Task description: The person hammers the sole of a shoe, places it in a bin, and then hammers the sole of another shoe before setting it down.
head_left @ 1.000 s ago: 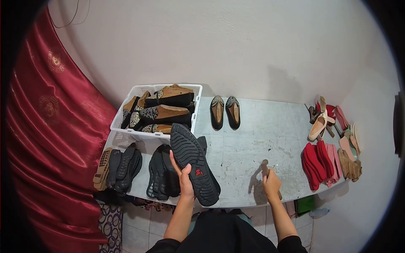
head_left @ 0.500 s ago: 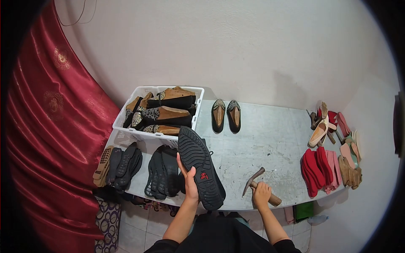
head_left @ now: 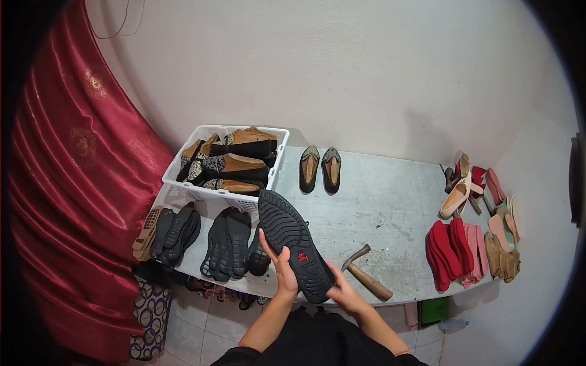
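A black shoe [head_left: 292, 247] is held up with its ridged sole toward me, a red mark near the middle. My left hand [head_left: 285, 271] grips its left edge, thumb on the sole and fingers behind. At the heel end, my right hand [head_left: 345, 293] is closed on the lower right edge. The upper is mostly hidden behind the sole. To the right of my right hand, a hammer [head_left: 369, 282] with a wooden handle lies on the table.
A white basket [head_left: 229, 194] of shoes stands at the back left, black soles [head_left: 227, 244] before it. Two black shoes [head_left: 309, 169] sit near the wall. Red insoles [head_left: 448, 253] and light sandals [head_left: 456, 200] lie on the table's right [head_left: 390, 201]. A red curtain [head_left: 79, 201] hangs left.
My right hand has let go of the hammer, which now lies on the table, and has moved left to the shoe's heel. My left hand still holds the shoe.
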`<state>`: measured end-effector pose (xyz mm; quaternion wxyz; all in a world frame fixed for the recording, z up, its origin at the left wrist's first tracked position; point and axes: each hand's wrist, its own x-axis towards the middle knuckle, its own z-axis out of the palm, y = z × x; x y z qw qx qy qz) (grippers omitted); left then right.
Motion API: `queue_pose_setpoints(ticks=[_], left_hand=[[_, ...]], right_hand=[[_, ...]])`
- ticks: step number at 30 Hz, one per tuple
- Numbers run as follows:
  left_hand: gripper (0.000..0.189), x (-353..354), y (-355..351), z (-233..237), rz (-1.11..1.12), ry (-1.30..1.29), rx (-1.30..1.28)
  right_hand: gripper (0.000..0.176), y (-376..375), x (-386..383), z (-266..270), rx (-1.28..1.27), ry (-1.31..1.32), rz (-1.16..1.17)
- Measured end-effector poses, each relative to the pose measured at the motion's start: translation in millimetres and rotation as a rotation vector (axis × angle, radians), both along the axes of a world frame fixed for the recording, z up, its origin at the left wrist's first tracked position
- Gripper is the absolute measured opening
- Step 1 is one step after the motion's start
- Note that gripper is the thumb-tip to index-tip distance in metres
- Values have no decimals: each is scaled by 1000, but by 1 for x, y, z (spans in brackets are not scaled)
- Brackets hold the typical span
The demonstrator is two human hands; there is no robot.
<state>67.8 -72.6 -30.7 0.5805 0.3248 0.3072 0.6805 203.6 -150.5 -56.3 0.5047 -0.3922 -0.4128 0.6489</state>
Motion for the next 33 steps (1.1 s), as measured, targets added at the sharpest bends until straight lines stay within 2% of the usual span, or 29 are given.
queue_pose_setpoints(ticks=[1,2,5,11,16,18,19,20,23,25,27,28,30,32,33], left_hand=[[71,3,-2,0,22,24,21],[72,6,-4,0,47,48,42],[73,12,-13,1,109,100,78],[77,15,-33,8,166,167,106],[76,2,-44,8,102,143,198],[69,-8,-47,6,-80,-118,-34],[52,-16,-43,-8,-132,-277,-194],[39,-22,-45,3,-162,-313,-277],[39,-34,-49,5,-162,-301,-303],[40,-47,-52,-1,-88,-103,-271],[40,-63,-59,4,-75,-38,-272],[41,-69,-61,6,-84,25,-276],[39,-76,-67,12,-51,7,-304],[38,-83,-66,19,-111,-308,-432],[38,-84,-67,22,-63,-248,-454]], right_hand=[[80,-2,-6,10,150,-135,-13],[80,-1,-8,14,154,-137,-2],[75,-1,-13,18,-110,33,-57],[74,-8,-6,15,-77,164,-6],[78,-19,-7,1,54,91,4],[75,-23,-7,12,65,58,11],[75,-24,-6,11,64,60,21],[73,-25,-5,8,60,36,47],[70,-29,-1,-5,14,36,92],[68,-33,1,-11,-32,63,119],[67,-38,3,-12,-195,176,189],[67,-39,2,-14,-194,177,209],[67,-42,0,-16,-289,168,255],[67,-40,-2,-16,-294,156,291],[66,-39,-2,-17,-299,146,306]])
